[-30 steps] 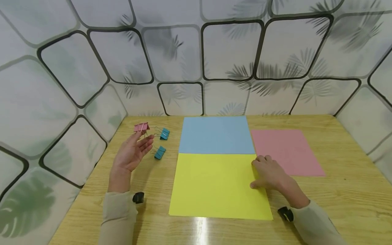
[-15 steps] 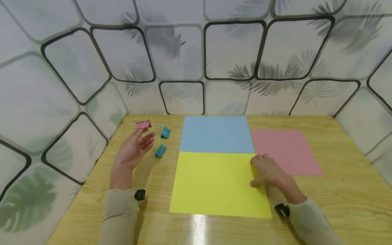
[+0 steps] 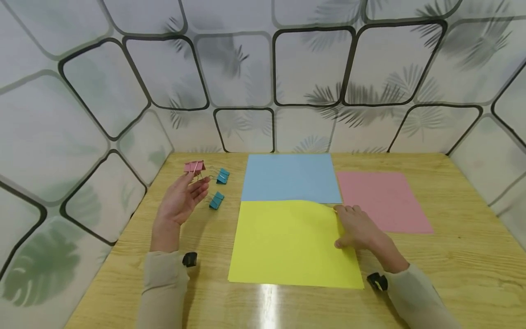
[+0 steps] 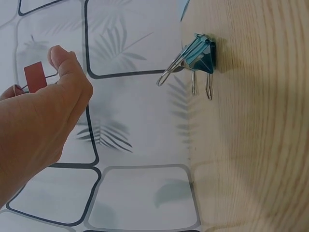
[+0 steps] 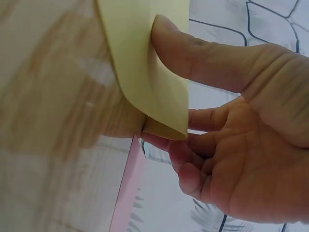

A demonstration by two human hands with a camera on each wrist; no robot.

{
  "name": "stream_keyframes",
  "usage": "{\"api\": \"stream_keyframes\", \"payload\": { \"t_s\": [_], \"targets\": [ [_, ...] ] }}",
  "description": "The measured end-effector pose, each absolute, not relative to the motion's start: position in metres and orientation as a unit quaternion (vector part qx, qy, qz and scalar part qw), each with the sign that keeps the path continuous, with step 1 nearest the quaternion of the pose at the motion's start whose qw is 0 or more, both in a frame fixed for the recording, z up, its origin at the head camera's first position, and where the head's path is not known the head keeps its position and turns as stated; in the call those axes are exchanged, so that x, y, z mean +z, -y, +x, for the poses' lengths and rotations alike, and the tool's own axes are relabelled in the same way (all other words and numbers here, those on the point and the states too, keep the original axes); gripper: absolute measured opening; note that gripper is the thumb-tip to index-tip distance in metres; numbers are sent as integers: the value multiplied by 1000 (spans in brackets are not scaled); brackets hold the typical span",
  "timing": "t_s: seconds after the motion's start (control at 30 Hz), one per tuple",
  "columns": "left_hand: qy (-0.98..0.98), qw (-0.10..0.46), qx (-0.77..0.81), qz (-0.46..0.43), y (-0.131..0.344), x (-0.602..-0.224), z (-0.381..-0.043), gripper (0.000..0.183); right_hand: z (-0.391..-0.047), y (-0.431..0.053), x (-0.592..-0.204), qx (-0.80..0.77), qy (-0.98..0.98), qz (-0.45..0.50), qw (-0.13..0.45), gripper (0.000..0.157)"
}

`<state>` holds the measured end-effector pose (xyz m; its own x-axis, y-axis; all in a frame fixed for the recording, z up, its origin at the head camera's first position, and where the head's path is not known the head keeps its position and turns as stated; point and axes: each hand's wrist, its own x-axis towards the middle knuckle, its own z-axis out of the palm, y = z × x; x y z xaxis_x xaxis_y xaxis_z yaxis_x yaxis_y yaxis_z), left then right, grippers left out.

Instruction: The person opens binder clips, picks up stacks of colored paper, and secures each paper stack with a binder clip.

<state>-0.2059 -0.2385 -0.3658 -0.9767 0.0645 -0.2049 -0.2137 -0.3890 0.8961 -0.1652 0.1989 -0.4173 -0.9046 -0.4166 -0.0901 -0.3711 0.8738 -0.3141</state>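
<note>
My left hand (image 3: 176, 208) is raised at the left of the table, holding a pink binder clip (image 3: 194, 167) by its wire handles between thumb and fingers. In the left wrist view the same clip (image 4: 35, 77) appears reddish. Two teal binder clips (image 3: 223, 176) lie just right of that hand. My right hand (image 3: 360, 228) pinches the right side of a yellow sheet (image 3: 283, 246), thumb on top and fingers underneath. Seen from the right wrist, the yellow paper (image 5: 140, 58) bends up off the table in that grip.
A light blue sheet (image 3: 291, 178) lies flat behind the yellow one. To the right is a smaller pink sheet (image 3: 386, 201). Patterned panels (image 3: 312, 68) stand along the back and sides of the wooden table (image 3: 460, 265).
The yellow sheet's far right part has lifted and now bulges upward, its far edge curved where it was straight. The left hand keeps the pink binder clip in the same place.
</note>
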Motion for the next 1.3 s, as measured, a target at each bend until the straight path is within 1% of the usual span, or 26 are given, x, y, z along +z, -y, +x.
{"api": "stream_keyframes", "payload": {
  "t_s": [0.1, 0.27, 0.4, 0.5, 0.73, 0.97, 1.1, 1.2, 1.27, 1.3],
  "targets": [
    [-547, 84, 830, -66, 239, -365, -206, 36, -167, -199, -417, -152, -964, -202, 85, 92],
    [-552, 80, 828, -64, 239, -363, -206, 34, -170, -203, -418, -181, -958, -191, 114, 82],
    [-554, 81, 826, -64, 240, -365, -205, 34, -169, -206, -421, -201, -955, -178, 129, 84],
    [-556, 84, 824, -65, 240, -367, -204, 34, -165, -206, -422, -211, -953, -166, 138, 92],
    [-565, 82, 819, -62, 239, -369, -207, 32, -158, -200, -420, -229, -952, -154, 136, 117],
    [-566, 77, 819, -58, 238, -368, -209, 28, -160, -197, -420, -239, -951, -152, 121, 131],
    [-564, 74, 821, -56, 240, -369, -210, 31, -164, -197, -421, -268, -945, -146, 116, 132],
    [-566, 72, 820, -51, 241, -368, -211, 36, -169, -199, -422, -311, -933, -131, 122, 130],
    [-567, 70, 820, -47, 242, -368, -211, 38, -172, -201, -421, -337, -924, -126, 129, 125],
    [-567, 70, 820, -45, 243, -369, -211, 39, -173, -203, -420, -347, -920, -130, 127, 119]
  ]
}}
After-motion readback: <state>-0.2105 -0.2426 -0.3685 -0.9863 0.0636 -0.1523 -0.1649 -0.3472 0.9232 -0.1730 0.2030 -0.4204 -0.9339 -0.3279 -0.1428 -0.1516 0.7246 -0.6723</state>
